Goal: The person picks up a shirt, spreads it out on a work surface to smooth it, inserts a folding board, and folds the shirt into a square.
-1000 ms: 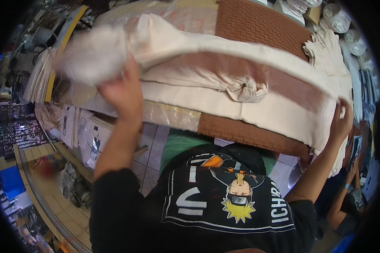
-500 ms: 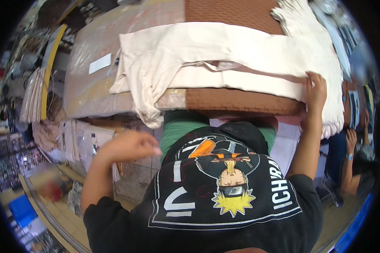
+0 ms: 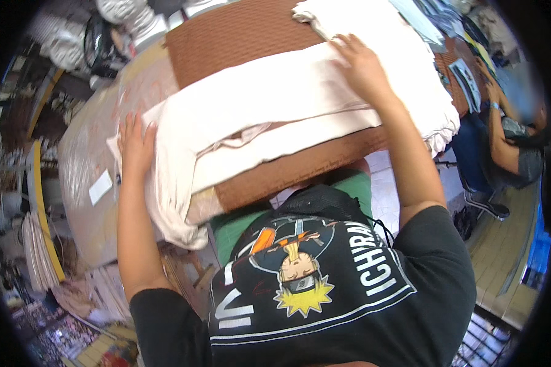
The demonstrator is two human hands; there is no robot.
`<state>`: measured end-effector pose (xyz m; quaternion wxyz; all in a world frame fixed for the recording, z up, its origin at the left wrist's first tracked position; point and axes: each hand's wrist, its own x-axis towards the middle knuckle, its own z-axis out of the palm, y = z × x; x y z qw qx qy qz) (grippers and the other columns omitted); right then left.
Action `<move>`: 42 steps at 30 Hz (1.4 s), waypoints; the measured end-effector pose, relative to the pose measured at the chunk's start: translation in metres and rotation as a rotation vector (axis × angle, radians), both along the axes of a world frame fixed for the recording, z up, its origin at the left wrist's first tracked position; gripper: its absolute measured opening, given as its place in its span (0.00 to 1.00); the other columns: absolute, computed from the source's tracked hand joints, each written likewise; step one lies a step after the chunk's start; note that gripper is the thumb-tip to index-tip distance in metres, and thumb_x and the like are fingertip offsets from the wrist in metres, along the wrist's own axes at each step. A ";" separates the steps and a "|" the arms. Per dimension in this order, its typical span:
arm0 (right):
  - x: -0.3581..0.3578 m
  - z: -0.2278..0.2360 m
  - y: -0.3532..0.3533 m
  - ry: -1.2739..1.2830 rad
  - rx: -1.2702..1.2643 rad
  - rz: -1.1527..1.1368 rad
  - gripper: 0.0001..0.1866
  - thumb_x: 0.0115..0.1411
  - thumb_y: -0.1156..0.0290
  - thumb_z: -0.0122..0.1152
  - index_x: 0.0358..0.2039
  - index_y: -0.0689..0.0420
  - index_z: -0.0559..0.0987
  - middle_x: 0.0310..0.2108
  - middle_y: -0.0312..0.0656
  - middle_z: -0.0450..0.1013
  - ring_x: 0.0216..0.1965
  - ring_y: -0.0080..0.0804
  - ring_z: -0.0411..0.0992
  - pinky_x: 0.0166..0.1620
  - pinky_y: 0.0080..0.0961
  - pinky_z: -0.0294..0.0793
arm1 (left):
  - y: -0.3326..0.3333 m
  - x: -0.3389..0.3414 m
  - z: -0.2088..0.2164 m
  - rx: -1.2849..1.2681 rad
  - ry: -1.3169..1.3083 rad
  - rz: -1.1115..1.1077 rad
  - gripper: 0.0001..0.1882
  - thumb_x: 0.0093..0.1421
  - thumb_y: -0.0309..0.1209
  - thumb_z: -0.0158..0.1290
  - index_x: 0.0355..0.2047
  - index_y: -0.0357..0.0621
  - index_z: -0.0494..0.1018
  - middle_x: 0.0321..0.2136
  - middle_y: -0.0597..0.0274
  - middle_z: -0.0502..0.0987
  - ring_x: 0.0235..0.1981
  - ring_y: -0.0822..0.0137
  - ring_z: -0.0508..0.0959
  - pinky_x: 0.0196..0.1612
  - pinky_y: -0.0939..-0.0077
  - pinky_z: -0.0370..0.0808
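Observation:
A cream garment with two long parts, like trouser legs, lies stretched across the table in front of me. My left hand rests at its left end, fingers apart and flat, partly over the cloth's edge. Toward the far right of the same garment, my right hand lies on the upper part with its fingers spread. Between the two long parts a gap shows. A bunched corner of the cloth hangs over the near left table edge. Under the right end sits a thick pile of cream garments.
Brown textured cover lies on the table, with clear plastic sheeting on the left part. A white paper slip is on the plastic. At right, another person works beside light blue pieces. White busts stand behind.
My left hand has moved up from beside the table onto the garment's left end. My right hand has shifted from the near right edge to the far side. The view has turned.

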<state>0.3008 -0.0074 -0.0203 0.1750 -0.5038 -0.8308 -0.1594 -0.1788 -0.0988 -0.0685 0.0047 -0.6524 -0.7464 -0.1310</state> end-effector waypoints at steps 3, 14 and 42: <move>-0.004 -0.033 0.012 -0.097 -0.018 -0.177 0.29 0.61 0.51 0.45 0.60 0.48 0.60 0.63 0.45 0.50 0.64 0.46 0.44 0.61 0.52 0.47 | 0.003 0.001 -0.015 -0.085 0.066 0.175 0.33 0.61 0.53 0.39 0.62 0.51 0.53 0.64 0.51 0.48 0.65 0.50 0.44 0.61 0.44 0.42; 0.017 -0.044 0.007 0.032 -0.123 -0.226 0.31 0.61 0.48 0.43 0.61 0.48 0.59 0.65 0.46 0.45 0.66 0.47 0.39 0.62 0.56 0.40 | 0.006 0.003 -0.017 -0.193 0.026 0.239 0.35 0.61 0.56 0.37 0.63 0.56 0.49 0.65 0.57 0.44 0.65 0.46 0.39 0.60 0.37 0.36; 0.248 0.129 0.001 0.250 -0.186 -0.644 0.30 0.54 0.54 0.59 0.58 0.40 0.65 0.54 0.42 0.66 0.61 0.49 0.53 0.59 0.51 0.50 | 0.088 0.401 0.181 0.330 0.152 -1.006 0.34 0.50 0.50 0.57 0.56 0.55 0.64 0.61 0.51 0.53 0.64 0.44 0.45 0.59 0.38 0.43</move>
